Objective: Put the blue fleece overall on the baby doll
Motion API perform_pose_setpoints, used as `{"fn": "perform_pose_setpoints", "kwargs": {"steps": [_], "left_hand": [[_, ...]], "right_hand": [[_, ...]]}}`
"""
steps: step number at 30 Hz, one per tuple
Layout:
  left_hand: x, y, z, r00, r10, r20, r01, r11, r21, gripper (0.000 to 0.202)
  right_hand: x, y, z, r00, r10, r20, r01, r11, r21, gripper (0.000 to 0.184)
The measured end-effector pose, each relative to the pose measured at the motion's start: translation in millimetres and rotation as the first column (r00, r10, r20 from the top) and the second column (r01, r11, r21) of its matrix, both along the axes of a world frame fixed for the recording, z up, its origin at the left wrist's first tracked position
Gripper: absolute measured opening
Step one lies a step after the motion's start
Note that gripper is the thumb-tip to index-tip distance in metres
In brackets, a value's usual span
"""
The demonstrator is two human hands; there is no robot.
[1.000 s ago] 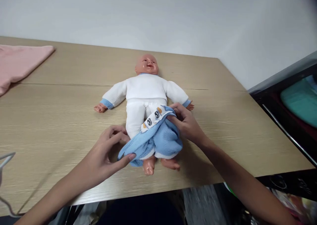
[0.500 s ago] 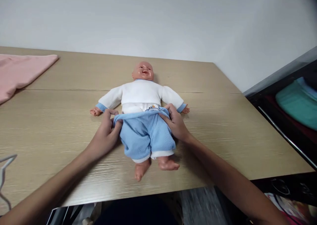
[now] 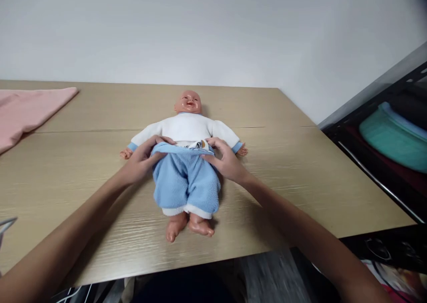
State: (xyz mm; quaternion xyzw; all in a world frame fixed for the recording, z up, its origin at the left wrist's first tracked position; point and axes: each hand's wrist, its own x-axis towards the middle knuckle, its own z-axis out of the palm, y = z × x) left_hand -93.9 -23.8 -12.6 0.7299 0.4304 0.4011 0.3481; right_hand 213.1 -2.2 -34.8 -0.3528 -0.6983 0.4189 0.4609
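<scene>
A baby doll [image 3: 187,127] lies on its back on the wooden table, head toward the wall and bare feet toward me. It wears a white top with blue cuffs and light blue pants [image 3: 187,183] with white hems. The waistband is pulled up to the doll's belly, and a printed white cloth shows just above it. My left hand [image 3: 143,158] pinches the waistband at the left side, fingers tucked inside. At the right side of the waistband, my right hand [image 3: 223,158] grips the edge between thumb and fingers.
A pink cloth [image 3: 30,111] lies at the table's left. Part of a grey wire-like object [image 3: 7,223] shows at the left edge. To the right, a dark rack [image 3: 376,178] holds a teal item [image 3: 393,138]. A white wall stands behind the table [image 3: 283,169].
The waistband has moved higher on the doll, covering more of its belly. Its legs have come closer together. Both hands have moved up with the pants, and the camera view has shifted slightly.
</scene>
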Motion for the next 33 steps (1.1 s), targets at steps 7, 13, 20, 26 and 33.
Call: {"fn": "perform_pose_setpoints", "kwargs": {"steps": [7,13,20,26,33], "left_hand": [[-14,51,3.8,0.976,-0.160,0.151,0.204,0.916,-0.347,0.046],[-12,57,23.2,0.951,-0.277,0.134,0.306,0.902,-0.305,0.048],[5,61,15.6,0.979,-0.035,0.201,0.065,0.987,-0.144,0.040],[13,69,7.1,0.993,0.111,-0.025,-0.114,0.951,-0.287,0.042],[-4,44,3.1,0.992,0.025,-0.125,-0.038,0.994,-0.102,0.034]], "right_hand": [[-1,49,9.4,0.995,0.000,-0.104,-0.023,0.975,-0.219,0.043],[8,39,41.2,0.965,0.226,-0.132,-0.261,0.880,-0.397,0.063],[-8,57,41.6,0.996,0.082,-0.036,-0.086,0.984,-0.157,0.051],[-16,67,29.9,0.984,-0.070,0.162,0.079,0.996,-0.049,0.041],[10,56,31.9,0.912,-0.051,0.406,0.140,0.971,-0.192,0.038]]}}
